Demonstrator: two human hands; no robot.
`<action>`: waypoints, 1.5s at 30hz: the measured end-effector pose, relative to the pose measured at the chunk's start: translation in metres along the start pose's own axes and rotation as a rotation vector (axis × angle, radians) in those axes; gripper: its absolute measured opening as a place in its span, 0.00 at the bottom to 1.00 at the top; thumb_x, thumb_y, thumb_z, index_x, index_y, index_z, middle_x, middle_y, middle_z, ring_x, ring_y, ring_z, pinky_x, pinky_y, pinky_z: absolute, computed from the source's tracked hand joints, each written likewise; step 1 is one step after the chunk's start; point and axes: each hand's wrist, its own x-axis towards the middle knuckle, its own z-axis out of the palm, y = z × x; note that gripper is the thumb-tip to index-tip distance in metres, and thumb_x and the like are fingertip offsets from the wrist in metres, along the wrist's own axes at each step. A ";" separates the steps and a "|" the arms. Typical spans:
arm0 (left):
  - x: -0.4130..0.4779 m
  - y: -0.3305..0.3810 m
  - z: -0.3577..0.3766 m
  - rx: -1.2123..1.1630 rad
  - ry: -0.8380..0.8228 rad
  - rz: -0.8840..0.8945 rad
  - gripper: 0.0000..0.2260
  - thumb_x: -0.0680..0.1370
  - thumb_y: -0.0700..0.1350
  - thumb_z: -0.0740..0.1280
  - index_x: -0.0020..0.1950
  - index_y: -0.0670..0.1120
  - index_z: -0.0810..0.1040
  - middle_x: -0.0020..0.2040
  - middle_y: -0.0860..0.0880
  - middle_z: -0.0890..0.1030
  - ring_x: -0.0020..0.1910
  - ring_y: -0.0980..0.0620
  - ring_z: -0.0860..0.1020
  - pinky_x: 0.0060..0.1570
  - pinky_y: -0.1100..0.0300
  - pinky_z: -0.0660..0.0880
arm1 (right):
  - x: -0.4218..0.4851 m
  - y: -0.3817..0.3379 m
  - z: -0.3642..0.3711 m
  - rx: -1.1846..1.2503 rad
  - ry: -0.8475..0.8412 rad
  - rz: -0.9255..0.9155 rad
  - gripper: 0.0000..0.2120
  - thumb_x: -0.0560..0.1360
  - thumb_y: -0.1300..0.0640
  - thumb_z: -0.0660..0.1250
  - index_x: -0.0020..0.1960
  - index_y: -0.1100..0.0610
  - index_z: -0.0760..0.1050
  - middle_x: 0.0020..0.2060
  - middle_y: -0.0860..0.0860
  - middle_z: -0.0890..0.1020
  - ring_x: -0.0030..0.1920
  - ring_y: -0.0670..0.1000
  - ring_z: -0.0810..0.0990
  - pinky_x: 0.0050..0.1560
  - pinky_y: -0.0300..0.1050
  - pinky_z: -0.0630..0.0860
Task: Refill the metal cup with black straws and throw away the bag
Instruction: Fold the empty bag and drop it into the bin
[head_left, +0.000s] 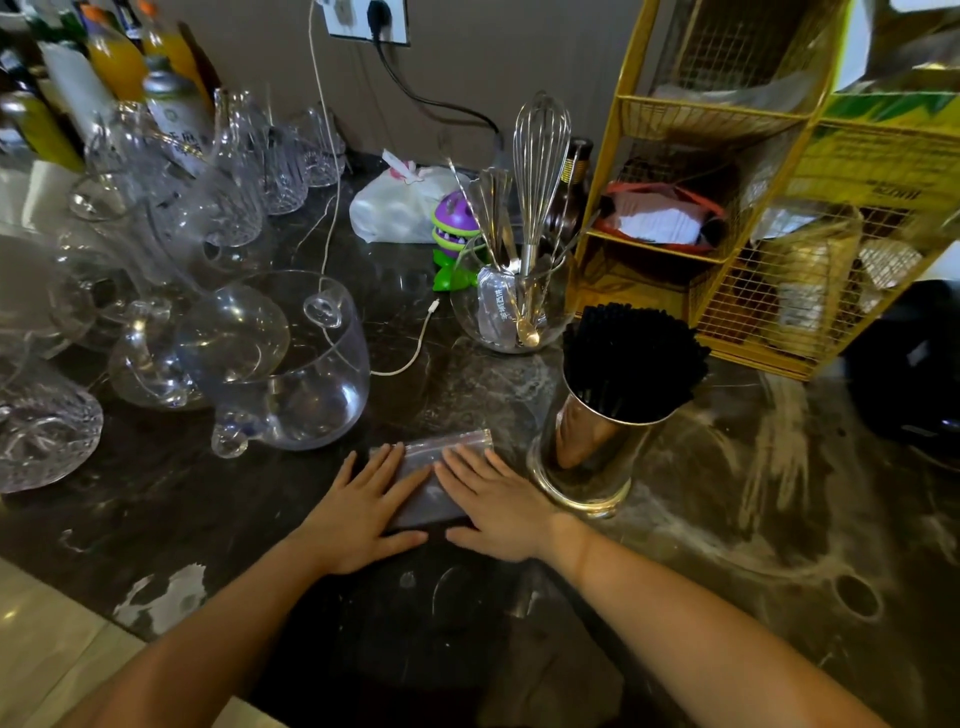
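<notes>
A shiny metal cup (582, 457) stands on the dark counter, packed with black straws (631, 358) that fan out of its top. Just left of it lies a flat, clear plastic bag (431, 467) with nothing visible inside. My left hand (358, 509) rests palm down on the bag's left part, fingers spread. My right hand (498, 504) presses flat on its right part, close to the cup's base. Neither hand grips anything.
Many clear glasses and a big glass bowl (291, 364) crowd the left. A glass jar with a whisk and spoons (511, 306) stands behind the cup, near a purple toy (454, 234) and a white bag (400, 208). A yellow wire rack (753, 208) fills the right.
</notes>
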 end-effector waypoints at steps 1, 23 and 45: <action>0.001 0.000 -0.003 0.024 -0.013 0.001 0.36 0.62 0.72 0.38 0.65 0.59 0.31 0.67 0.50 0.31 0.67 0.52 0.33 0.66 0.49 0.32 | -0.003 0.002 -0.002 -0.009 0.010 -0.022 0.33 0.77 0.48 0.54 0.73 0.57 0.41 0.76 0.54 0.44 0.75 0.52 0.39 0.72 0.48 0.35; -0.005 -0.001 -0.055 -0.414 -0.016 -0.024 0.07 0.76 0.45 0.61 0.53 0.46 0.74 0.43 0.51 0.77 0.38 0.60 0.75 0.40 0.67 0.72 | -0.010 0.012 -0.014 0.551 0.334 0.138 0.06 0.76 0.56 0.60 0.47 0.57 0.74 0.40 0.54 0.79 0.40 0.48 0.76 0.39 0.39 0.70; 0.018 -0.004 -0.051 -0.346 -0.064 -0.066 0.16 0.72 0.44 0.67 0.59 0.47 0.72 0.57 0.45 0.76 0.55 0.50 0.75 0.57 0.58 0.73 | 0.006 0.002 -0.020 0.524 0.251 0.520 0.18 0.73 0.55 0.65 0.61 0.58 0.68 0.61 0.56 0.74 0.62 0.55 0.71 0.60 0.50 0.71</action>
